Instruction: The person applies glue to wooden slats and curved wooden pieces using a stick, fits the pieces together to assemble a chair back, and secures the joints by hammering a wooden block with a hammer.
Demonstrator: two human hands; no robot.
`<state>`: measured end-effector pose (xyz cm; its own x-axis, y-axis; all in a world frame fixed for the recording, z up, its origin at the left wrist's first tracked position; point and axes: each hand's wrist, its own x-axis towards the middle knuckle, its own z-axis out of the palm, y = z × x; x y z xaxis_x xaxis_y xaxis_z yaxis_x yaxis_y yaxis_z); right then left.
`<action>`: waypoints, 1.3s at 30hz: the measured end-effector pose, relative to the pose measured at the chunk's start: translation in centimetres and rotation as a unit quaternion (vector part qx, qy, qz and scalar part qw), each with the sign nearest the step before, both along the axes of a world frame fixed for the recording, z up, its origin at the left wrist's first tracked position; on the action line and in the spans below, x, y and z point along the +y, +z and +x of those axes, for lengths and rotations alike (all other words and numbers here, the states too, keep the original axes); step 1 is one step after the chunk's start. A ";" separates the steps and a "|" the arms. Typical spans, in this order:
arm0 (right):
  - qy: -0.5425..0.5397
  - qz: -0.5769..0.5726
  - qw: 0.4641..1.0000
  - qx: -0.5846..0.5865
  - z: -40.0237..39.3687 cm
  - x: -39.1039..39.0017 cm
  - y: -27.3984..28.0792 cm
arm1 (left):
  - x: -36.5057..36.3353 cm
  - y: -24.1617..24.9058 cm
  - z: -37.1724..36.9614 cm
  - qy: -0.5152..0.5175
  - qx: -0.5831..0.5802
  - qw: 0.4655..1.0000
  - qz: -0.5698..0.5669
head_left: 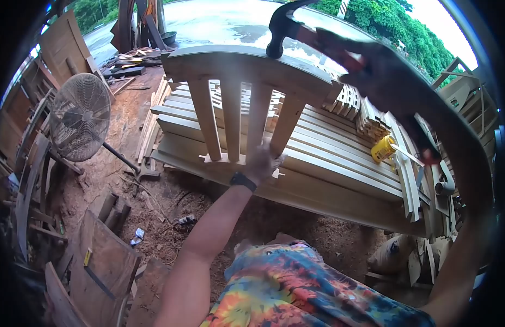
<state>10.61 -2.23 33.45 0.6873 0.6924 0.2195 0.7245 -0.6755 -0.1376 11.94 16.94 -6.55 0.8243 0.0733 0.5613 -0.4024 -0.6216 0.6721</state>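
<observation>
Gripping an arched, slatted wooden panel (230,103) and clawed hammer (284,28).

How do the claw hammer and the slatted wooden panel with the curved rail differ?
The claw hammer has a dark head; the slatted wooden panel is paler wood. The hammer is narrow and compact, while the panel is broader, with four slats. The hammer is in the right hand; the panel has the left hand at its slats. Both are handled by one person.

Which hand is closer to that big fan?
Left. The left hand holds the slats, right of the fan; the right hand, raised with the hammer, is farther right.
</observation>
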 end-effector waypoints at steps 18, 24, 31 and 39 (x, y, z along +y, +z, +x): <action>-0.049 -0.047 0.994 -0.091 -6.5 4.6 -0.2 | -0.7 1.0 -1.4 0.019 0.041 0.999 -0.024; -0.111 0.002 0.991 0.078 -4.8 3.7 2.2 | -1.5 -3.0 0.2 0.058 0.032 0.998 -0.005; -0.088 0.014 0.996 0.001 0.6 -3.2 2.0 | -4.5 0.8 -1.3 0.118 0.045 0.975 -0.181; -0.088 0.109 0.980 0.143 10.0 -6.8 -8.3 | -6.0 6.2 -5.0 0.228 0.085 0.959 -0.148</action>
